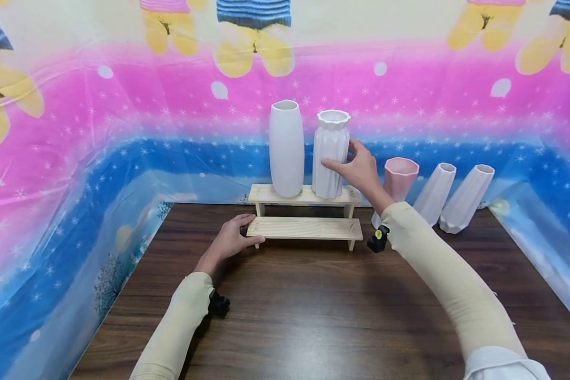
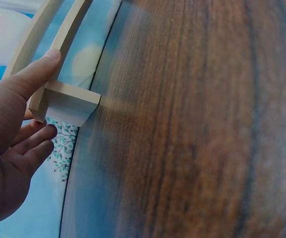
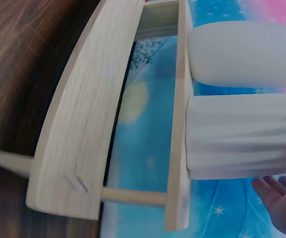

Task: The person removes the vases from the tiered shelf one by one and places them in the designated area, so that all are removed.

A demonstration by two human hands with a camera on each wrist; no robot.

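Head view faces forward and down; nearer wrist views, seemingly turned sideways, share the stand [image 1: 305, 228]

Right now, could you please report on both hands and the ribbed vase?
Left hand gripping left end of lower shelf. Right hand around ribbed white vase, upright on upper shelf. Close by: smooth white vase; pink vase partly behind right arm.

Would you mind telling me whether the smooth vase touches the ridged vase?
Apart; the right wrist view shows blue backdrop between the smooth vase and ridged vase.
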